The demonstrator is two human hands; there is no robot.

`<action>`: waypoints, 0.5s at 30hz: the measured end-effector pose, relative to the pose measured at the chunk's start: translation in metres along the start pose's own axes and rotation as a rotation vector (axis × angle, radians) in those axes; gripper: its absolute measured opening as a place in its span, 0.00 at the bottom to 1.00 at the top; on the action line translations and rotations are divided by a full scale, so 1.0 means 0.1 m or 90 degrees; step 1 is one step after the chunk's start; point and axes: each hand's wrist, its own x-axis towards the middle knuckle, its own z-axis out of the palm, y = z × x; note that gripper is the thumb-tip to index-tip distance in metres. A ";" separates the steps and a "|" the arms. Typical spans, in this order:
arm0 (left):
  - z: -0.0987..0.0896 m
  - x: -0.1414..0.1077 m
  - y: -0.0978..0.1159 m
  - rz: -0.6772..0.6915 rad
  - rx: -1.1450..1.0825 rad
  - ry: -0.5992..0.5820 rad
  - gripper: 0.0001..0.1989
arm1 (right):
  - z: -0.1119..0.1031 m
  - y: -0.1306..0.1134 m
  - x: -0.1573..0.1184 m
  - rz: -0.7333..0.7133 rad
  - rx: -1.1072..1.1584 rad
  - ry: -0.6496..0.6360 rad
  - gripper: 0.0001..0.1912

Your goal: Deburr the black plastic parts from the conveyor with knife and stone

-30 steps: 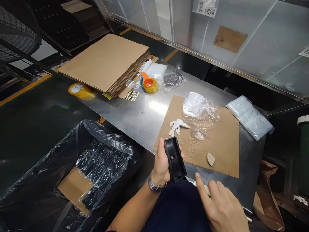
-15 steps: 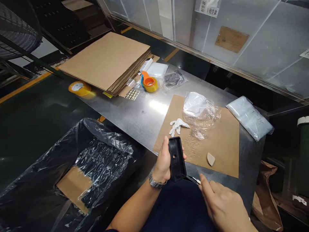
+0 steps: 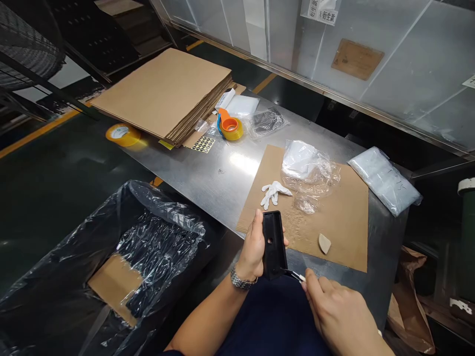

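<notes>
My left hand (image 3: pixel 255 247) is wrapped round a black rectangular tray-like part (image 3: pixel 273 242), its hollow side facing me and a small hole in its floor. In my right hand (image 3: pixel 332 301) is a slim tool with a white handle (image 3: pixel 301 278) and a thin dark tip; whether it is a knife or a scraper I cannot tell. That tip lies over the lower right edge of the black part. Beyond my hands, a brown cardboard sheet (image 3: pixel 349 217) carries a white glove (image 3: pixel 273 193), a beige wedge-shaped piece (image 3: pixel 324 244) and crumpled clear plastic bags (image 3: pixel 308 163).
Flat cardboard (image 3: pixel 163 94) is stacked at the metal table's (image 3: pixel 193 183) far left, near an orange tape dispenser (image 3: pixel 230 127) and a yellow tape roll (image 3: pixel 122 134). A wrapped packet (image 3: pixel 386 180) lies at right. Below left stands a bin lined with black plastic (image 3: pixel 156 237).
The tool's tip has moved from beside the black part's lower right corner onto its edge. My left hand and the part have shifted slightly right.
</notes>
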 end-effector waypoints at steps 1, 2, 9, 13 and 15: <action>-0.01 0.00 -0.01 0.008 0.004 -0.001 0.33 | 0.00 0.00 0.00 -0.001 0.000 -0.010 0.14; -0.01 0.01 -0.02 0.017 0.008 0.001 0.32 | 0.01 0.00 0.00 -0.001 0.000 -0.020 0.12; 0.01 0.00 -0.08 0.109 0.032 0.025 0.28 | 0.10 -0.01 0.00 0.022 0.047 -0.099 0.07; 0.03 0.00 -0.10 0.186 0.027 0.041 0.23 | 0.17 0.03 0.02 0.094 0.183 -0.198 0.14; 0.03 0.01 -0.09 0.198 0.022 0.036 0.23 | 0.19 0.08 0.04 0.150 0.374 -0.261 0.19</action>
